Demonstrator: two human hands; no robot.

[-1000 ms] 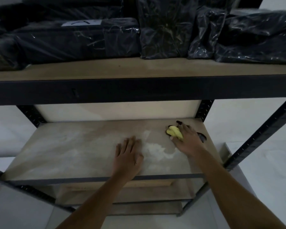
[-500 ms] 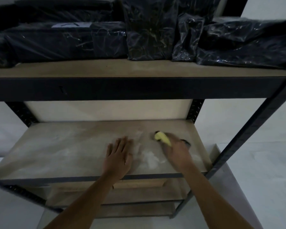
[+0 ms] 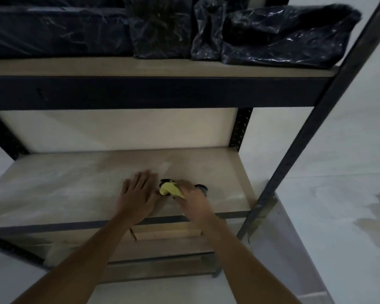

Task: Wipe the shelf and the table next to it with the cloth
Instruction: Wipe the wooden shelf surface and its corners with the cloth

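Observation:
A yellow and dark cloth [image 3: 169, 188] lies bunched on the middle shelf board [image 3: 64, 183], a pale wooden panel with whitish dust streaks. My right hand [image 3: 192, 199] presses on the cloth and grips it; the hand is motion-blurred. Just left of the cloth, my left hand [image 3: 138, 195] rests flat on the board, fingers spread, holding nothing. Both hands are near the board's front edge, right of centre.
The upper shelf [image 3: 162, 66] carries several black plastic-wrapped bundles [image 3: 283, 36]. A dark metal upright [image 3: 305, 132] stands at the front right corner. Lower boards [image 3: 162, 266] show beneath. A pale grey surface [image 3: 294, 249] lies to the right of the rack.
My right hand has swept the cloth leftward along the board, from near the right edge to beside my left hand. The left hand stayed flat in place.

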